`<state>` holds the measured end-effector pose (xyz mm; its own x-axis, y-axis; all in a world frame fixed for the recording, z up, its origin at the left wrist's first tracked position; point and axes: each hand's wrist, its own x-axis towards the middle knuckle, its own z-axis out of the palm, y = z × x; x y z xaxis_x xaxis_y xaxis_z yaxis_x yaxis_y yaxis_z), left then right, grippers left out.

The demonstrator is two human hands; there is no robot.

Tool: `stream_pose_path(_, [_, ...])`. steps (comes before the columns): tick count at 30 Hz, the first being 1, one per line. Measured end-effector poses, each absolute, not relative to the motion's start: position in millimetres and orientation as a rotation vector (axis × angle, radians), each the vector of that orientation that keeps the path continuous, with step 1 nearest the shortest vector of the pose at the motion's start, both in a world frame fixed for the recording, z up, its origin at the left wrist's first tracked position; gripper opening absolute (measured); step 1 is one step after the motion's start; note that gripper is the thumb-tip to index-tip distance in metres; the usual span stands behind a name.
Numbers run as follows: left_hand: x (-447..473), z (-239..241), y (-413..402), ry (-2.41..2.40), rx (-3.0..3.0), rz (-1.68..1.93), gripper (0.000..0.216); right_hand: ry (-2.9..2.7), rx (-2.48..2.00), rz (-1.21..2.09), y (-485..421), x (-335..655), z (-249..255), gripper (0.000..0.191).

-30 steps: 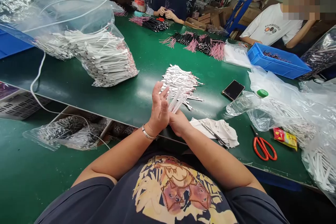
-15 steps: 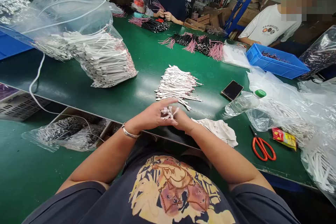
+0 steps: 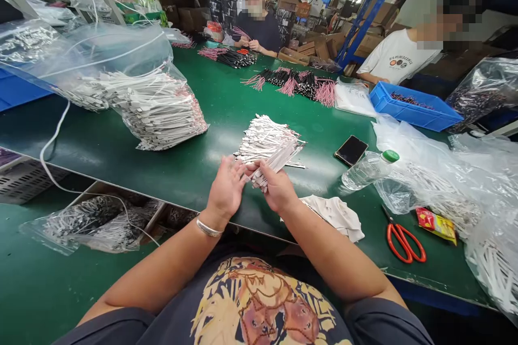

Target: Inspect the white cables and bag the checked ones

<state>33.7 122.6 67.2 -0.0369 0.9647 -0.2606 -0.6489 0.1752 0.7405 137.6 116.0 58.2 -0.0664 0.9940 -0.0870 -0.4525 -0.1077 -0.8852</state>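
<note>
my right hand (image 3: pixel 280 190) grips white cable bundle (image 3: pixel 282 157) | my left hand (image 3: pixel 225 190) beside its end | cable pile (image 3: pixel 263 133) beyond

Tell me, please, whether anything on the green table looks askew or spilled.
Slightly: a few strips stick out askew from the right side of the white pile, and the white cloth lies crumpled near the edge of the green table. No spill is visible.

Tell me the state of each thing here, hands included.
White bundle: held, slanted
Right hand: closed around bundle
Left hand: open, beside bundle
White pile: loose
Clear bag: filled
Phone: screen dark
Bottle: capped
Scissors: unheld
Blue bin: uncovered
Cloth: crumpled
</note>
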Motion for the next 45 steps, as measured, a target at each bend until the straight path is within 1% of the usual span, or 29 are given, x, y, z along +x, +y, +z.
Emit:
stream_pose_path(4, [53,72,123,0.741,0.344,1.371,0.047,-0.934,-0.851,1.393,105,118,59,0.025])
stream_pose_path(8, [63,73,119,0.912,0.258,1.470,0.045,-1.066,-0.802,1.370,96,117,60,0.021])
stream_pose_path(11, [57,65,113,0.946,0.348,1.572,0.051,-1.240,-0.815,1.327,100,133,53,0.021])
stream_pose_path(14, [41,59,110,0.967,0.532,1.664,0.050,-1.510,-0.912,1.288,108,150,39,0.021])
stream_pose_path(16, [27,60,111,0.991,0.604,1.702,0.048,-1.555,-0.957,1.318,111,156,34,0.020])
stream_pose_path(18, [13,65,110,0.969,0.667,1.691,0.049,-1.393,-0.939,1.456,106,156,38,0.023])
stream_pose_path(20, [1,72,106,0.897,0.803,1.538,0.051,-1.161,-0.865,1.690,95,155,49,0.027])
stream_pose_path(21, [-3,75,102,0.846,0.889,1.376,0.051,-1.064,-0.817,1.811,87,154,55,0.029])
stream_pose_path(24, [-9,86,87,0.705,1.072,0.738,0.053,-0.970,-0.741,2.081,58,152,66,0.034])
stream_pose_path(26, [-6,91,77,0.676,1.098,0.495,0.049,-0.921,-0.743,2.208,41,151,64,0.037])
stream_pose_path(29, [6,93,69,0.695,1.022,0.467,0.032,-0.780,-0.764,2.331,23,148,51,0.041])
stream_pose_path(34, [20,83,64,0.639,0.777,0.554,0.022,-0.670,-0.762,2.386,11,151,32,0.040])
stream_pose_path(40, [19,71,63,0.652,0.758,0.562,0.035,-0.535,-0.786,2.373,6,153,25,0.039])
stream_pose_path(45, [18,70,65,0.661,0.611,0.628,0.036,-0.500,-0.783,2.368,5,153,26,0.041])
